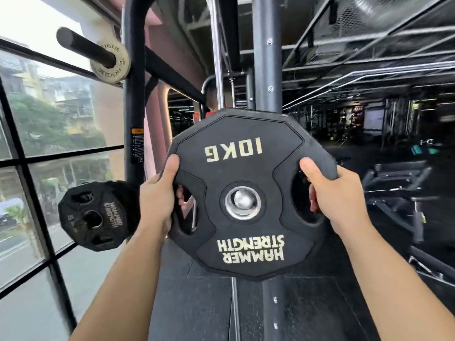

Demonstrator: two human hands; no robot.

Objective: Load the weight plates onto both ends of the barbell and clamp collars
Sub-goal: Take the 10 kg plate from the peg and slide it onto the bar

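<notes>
10KG plate (246, 193) held upright in front of rack upright (267, 57), lettering upside down. L hand (157, 195) clamped on its left rim, fingers thru grip slot, thumb on face; R hand (337, 193) same on right rim. Thru centre hole a metal stub (242, 200) shows; can't tell if plate sits on it. Up left: bar end (83, 46) w/ small Rogue disc (109, 62), well apart from plate

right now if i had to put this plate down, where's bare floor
Bare rubber floor lies below the 10 kg plate, between the window frame and the grey upright. Crowded: benches on the right, a stored plate on the left.
</notes>
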